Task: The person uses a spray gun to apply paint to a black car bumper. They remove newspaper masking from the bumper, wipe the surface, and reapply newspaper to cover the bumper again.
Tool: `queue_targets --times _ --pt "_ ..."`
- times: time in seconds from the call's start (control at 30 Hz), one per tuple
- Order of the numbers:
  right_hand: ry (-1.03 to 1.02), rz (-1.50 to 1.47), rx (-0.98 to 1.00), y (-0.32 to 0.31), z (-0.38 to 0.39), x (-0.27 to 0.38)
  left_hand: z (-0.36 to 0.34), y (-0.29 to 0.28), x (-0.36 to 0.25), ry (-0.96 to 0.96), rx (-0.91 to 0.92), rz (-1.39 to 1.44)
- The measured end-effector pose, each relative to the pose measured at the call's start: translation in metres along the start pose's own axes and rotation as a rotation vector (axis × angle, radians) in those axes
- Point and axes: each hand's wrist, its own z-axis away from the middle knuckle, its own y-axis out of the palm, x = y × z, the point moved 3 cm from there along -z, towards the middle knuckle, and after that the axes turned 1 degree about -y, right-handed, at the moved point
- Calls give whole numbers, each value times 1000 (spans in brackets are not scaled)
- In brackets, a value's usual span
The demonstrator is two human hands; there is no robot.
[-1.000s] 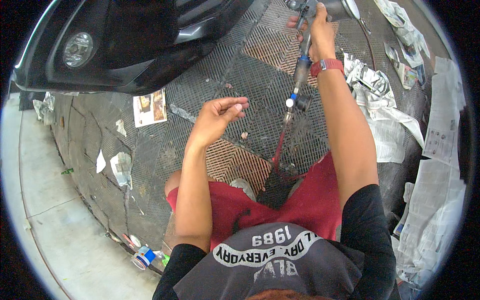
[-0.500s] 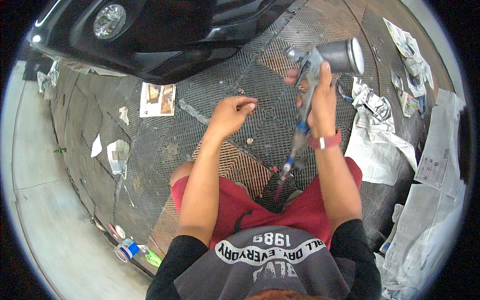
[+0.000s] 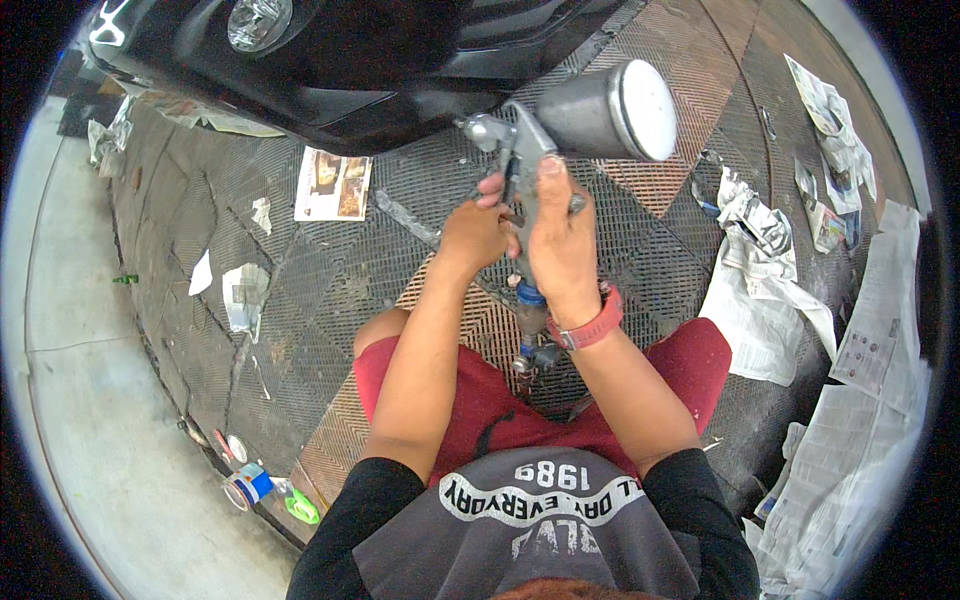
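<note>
The spray gun is held ahead of the torso, above the grid mat, by the right hand, which is closed around the handle. The handle's long axis is directed from the lap outward; the nozzle is pointed left, toward the black bumper, and the grey cup is tilted to the right. The left hand is positioned, fingers curled, just left of the handle; whether anything is pinched cannot be told.

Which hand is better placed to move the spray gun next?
Right, I'd judge: the right hand wraps around the spray gun, while the left hand is close against or beside it, grip unclear.
</note>
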Motion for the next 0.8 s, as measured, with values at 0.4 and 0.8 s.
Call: queue_targets --times 0.4,0.8 --pt "-38 21 215 34 -6 27 -3 14 24 16 -165 503" --pt "82 5 -425 -109 0 0 8 -5 -9 -64 17 -12"
